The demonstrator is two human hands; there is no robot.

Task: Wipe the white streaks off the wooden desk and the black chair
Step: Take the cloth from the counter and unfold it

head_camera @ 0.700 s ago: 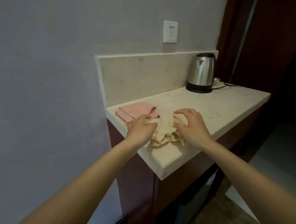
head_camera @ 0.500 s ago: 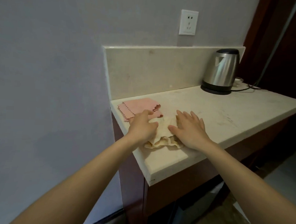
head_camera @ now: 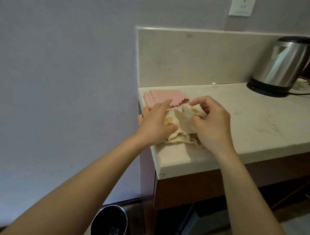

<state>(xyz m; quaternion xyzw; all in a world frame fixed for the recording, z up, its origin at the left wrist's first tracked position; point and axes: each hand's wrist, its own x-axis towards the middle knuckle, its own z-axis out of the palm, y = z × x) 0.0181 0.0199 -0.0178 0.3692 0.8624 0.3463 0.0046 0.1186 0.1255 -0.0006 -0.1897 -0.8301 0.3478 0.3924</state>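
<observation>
A crumpled cream cloth (head_camera: 184,118) is lying on the pale stone worktop (head_camera: 247,124), close to its near left corner. It is touching the near edge of a flat pink cloth with zigzag edges (head_camera: 162,96), which is lying by the worktop's left edge. The left hand (head_camera: 155,122) is resting on the left part of the cream cloth with its grip spread. Its fingers are lying nearly straight, the forefinger reaching onto the pink cloth and the thumb pressing on the cream folds. The right hand (head_camera: 212,124) is holding the right part of the same cloth, its grip pinching a raised fold between curled fingers and thumb. At the far right of the worktop, a brushed steel kettle with a black lid and base (head_camera: 284,64) is standing against the pale stone upstand (head_camera: 188,57), a dark cord trailing off to its right. A white wall socket (head_camera: 241,6) is showing above the upstand on the grey wall (head_camera: 64,79). On the floor to the near left, a round bin with a shiny metal rim (head_camera: 110,221) is standing.
</observation>
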